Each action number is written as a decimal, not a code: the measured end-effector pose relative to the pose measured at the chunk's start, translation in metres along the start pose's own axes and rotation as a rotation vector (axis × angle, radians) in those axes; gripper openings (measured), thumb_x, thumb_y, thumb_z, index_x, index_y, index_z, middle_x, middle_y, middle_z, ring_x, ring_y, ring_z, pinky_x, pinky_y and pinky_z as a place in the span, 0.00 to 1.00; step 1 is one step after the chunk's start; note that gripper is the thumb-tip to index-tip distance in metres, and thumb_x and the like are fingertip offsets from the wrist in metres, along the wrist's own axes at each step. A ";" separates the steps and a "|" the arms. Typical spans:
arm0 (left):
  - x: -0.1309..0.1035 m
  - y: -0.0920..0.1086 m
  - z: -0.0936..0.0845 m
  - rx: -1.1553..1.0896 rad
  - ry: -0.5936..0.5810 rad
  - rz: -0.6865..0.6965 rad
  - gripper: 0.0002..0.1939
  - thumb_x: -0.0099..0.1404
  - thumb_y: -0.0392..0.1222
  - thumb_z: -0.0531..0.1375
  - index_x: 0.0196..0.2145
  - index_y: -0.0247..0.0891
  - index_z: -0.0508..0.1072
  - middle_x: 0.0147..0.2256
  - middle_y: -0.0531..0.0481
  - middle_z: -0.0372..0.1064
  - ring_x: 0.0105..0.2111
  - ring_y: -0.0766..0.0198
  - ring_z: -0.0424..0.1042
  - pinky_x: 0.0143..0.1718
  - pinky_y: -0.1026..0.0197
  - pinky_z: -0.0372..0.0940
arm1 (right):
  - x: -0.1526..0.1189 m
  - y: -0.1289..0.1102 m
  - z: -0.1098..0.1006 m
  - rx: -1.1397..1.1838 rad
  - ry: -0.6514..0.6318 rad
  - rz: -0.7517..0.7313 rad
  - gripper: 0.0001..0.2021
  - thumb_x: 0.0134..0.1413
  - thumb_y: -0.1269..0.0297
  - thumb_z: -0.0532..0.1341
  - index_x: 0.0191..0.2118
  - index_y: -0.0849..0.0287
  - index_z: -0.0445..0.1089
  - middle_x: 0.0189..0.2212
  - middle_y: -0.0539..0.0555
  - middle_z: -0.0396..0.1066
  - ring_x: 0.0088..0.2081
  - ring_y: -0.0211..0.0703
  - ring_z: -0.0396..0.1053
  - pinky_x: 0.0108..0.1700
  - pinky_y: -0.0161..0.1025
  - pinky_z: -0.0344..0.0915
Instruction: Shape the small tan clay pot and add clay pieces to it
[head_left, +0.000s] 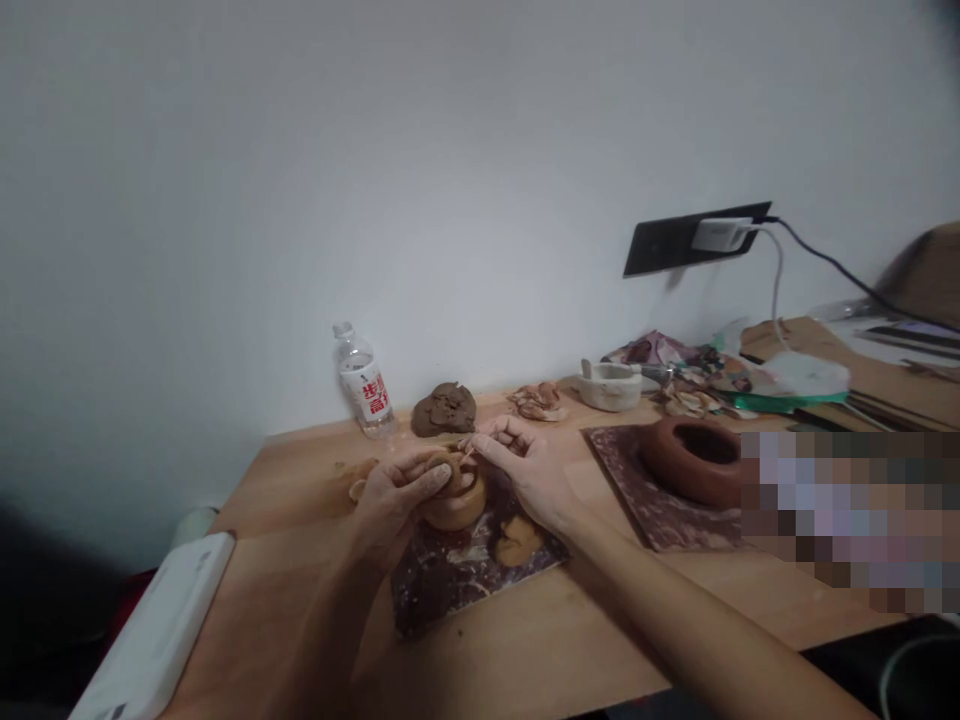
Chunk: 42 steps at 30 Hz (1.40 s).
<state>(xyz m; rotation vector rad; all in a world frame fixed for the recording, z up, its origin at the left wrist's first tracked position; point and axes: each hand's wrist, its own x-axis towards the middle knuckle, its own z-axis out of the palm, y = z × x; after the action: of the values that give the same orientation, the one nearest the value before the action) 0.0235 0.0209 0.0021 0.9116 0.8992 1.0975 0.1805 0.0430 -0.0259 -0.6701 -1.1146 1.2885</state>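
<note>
My left hand [405, 490] is closed around a small brown clay piece [444, 478], thumb pressed on its face. A thin light-coloured stick [468, 453] is pinched in my right hand [521, 460], its tip by the clay piece; whether they touch I cannot tell. Just below my hands stands a round yellow-brown clay pot [456, 512], its rim partly hidden by my fingers. The pot rests on a dark, stained board [450, 585]. A flat yellow clay scrap [519, 541] lies on the board near my right wrist.
Behind my hands are a brown clay lump [444, 409], a plastic bottle [365, 385], clay scraps [540, 401] and a white bowl [610, 386]. To the right, a brown clay ring [690, 465] sits on a second board [626, 490]. A white case [161, 620] lies at the left edge.
</note>
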 end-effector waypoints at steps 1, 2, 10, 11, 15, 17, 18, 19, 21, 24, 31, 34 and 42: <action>0.000 0.000 0.000 -0.007 -0.006 0.010 0.20 0.41 0.39 0.74 0.33 0.30 0.79 0.30 0.44 0.79 0.30 0.60 0.77 0.28 0.65 0.73 | 0.000 0.001 0.000 0.001 0.001 0.005 0.13 0.45 0.55 0.69 0.26 0.58 0.69 0.24 0.49 0.73 0.27 0.37 0.69 0.34 0.36 0.65; 0.000 0.000 0.000 -0.014 -0.009 0.020 0.19 0.42 0.39 0.74 0.33 0.30 0.78 0.30 0.45 0.79 0.29 0.60 0.77 0.28 0.66 0.73 | 0.000 0.001 0.000 -0.003 0.002 0.008 0.14 0.44 0.54 0.69 0.26 0.58 0.69 0.24 0.49 0.73 0.27 0.37 0.69 0.34 0.36 0.66; 0.003 -0.003 -0.002 -0.034 -0.015 0.080 0.21 0.44 0.38 0.74 0.36 0.31 0.77 0.31 0.45 0.78 0.30 0.61 0.77 0.30 0.64 0.74 | -0.003 -0.001 0.001 -0.062 0.005 -0.023 0.13 0.45 0.54 0.68 0.25 0.57 0.70 0.23 0.49 0.73 0.27 0.38 0.70 0.35 0.37 0.67; 0.003 -0.003 -0.002 -0.034 -0.016 0.081 0.21 0.44 0.38 0.73 0.37 0.31 0.76 0.31 0.45 0.78 0.30 0.61 0.77 0.30 0.64 0.74 | -0.003 -0.002 0.001 -0.071 0.004 -0.019 0.13 0.45 0.54 0.68 0.25 0.57 0.70 0.23 0.49 0.73 0.27 0.39 0.70 0.34 0.38 0.67; 0.003 -0.002 -0.002 -0.038 -0.024 0.084 0.21 0.44 0.38 0.73 0.37 0.32 0.76 0.30 0.46 0.78 0.30 0.60 0.77 0.29 0.65 0.74 | -0.003 -0.002 0.001 -0.078 0.005 -0.015 0.13 0.45 0.53 0.68 0.25 0.57 0.70 0.23 0.49 0.73 0.27 0.39 0.70 0.34 0.38 0.67; 0.003 -0.002 -0.001 -0.044 -0.016 0.078 0.22 0.43 0.38 0.74 0.37 0.32 0.76 0.30 0.46 0.78 0.30 0.60 0.77 0.29 0.64 0.74 | -0.003 -0.002 0.001 -0.064 0.007 -0.020 0.13 0.45 0.54 0.68 0.24 0.57 0.69 0.22 0.48 0.72 0.26 0.38 0.69 0.33 0.38 0.67; 0.003 -0.002 -0.001 -0.046 -0.013 0.073 0.22 0.43 0.38 0.74 0.37 0.32 0.76 0.31 0.46 0.78 0.30 0.60 0.77 0.29 0.64 0.74 | -0.003 -0.001 0.001 -0.054 0.008 -0.019 0.13 0.45 0.54 0.68 0.24 0.57 0.69 0.22 0.48 0.72 0.26 0.38 0.69 0.33 0.37 0.67; 0.003 -0.002 -0.001 -0.048 -0.011 0.070 0.22 0.42 0.38 0.74 0.36 0.31 0.76 0.31 0.46 0.78 0.30 0.60 0.77 0.29 0.64 0.74 | -0.003 -0.001 0.002 -0.045 0.009 -0.015 0.13 0.44 0.55 0.68 0.24 0.57 0.69 0.21 0.48 0.72 0.25 0.38 0.69 0.33 0.37 0.67; 0.002 -0.002 -0.001 -0.042 -0.010 0.068 0.22 0.42 0.38 0.74 0.36 0.31 0.76 0.31 0.45 0.78 0.30 0.60 0.77 0.29 0.64 0.74 | -0.003 -0.001 0.002 -0.039 0.014 -0.003 0.13 0.44 0.55 0.69 0.24 0.57 0.69 0.21 0.48 0.72 0.25 0.37 0.69 0.33 0.37 0.67; 0.002 -0.002 -0.001 -0.024 -0.014 0.069 0.23 0.42 0.39 0.74 0.37 0.30 0.77 0.32 0.43 0.79 0.31 0.58 0.78 0.31 0.63 0.74 | -0.003 -0.002 0.003 -0.053 0.035 -0.005 0.14 0.44 0.54 0.69 0.24 0.57 0.69 0.21 0.48 0.72 0.25 0.38 0.69 0.32 0.37 0.67; 0.004 -0.004 -0.002 -0.017 -0.026 0.059 0.19 0.43 0.39 0.74 0.34 0.31 0.79 0.30 0.43 0.79 0.30 0.59 0.77 0.30 0.64 0.73 | -0.003 -0.004 0.003 -0.039 0.002 0.002 0.14 0.44 0.53 0.69 0.25 0.57 0.68 0.22 0.48 0.72 0.25 0.38 0.69 0.32 0.38 0.67; 0.004 -0.005 -0.004 -0.005 -0.041 0.065 0.18 0.44 0.41 0.73 0.34 0.31 0.79 0.31 0.43 0.79 0.31 0.59 0.77 0.30 0.65 0.73 | -0.003 -0.002 0.002 -0.027 0.015 -0.010 0.13 0.44 0.54 0.69 0.25 0.57 0.68 0.21 0.47 0.72 0.25 0.37 0.69 0.32 0.37 0.67; 0.001 -0.001 -0.003 0.041 -0.091 0.032 0.17 0.48 0.43 0.72 0.35 0.31 0.81 0.33 0.42 0.78 0.32 0.59 0.76 0.33 0.64 0.72 | 0.001 0.004 -0.002 0.004 0.052 -0.026 0.13 0.45 0.55 0.69 0.27 0.58 0.69 0.25 0.49 0.73 0.28 0.37 0.70 0.34 0.36 0.66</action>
<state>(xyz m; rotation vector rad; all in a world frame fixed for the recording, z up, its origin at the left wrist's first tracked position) 0.0211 0.0227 0.0000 1.0050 0.8373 1.0599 0.1806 0.0450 -0.0298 -0.6803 -1.0751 1.2444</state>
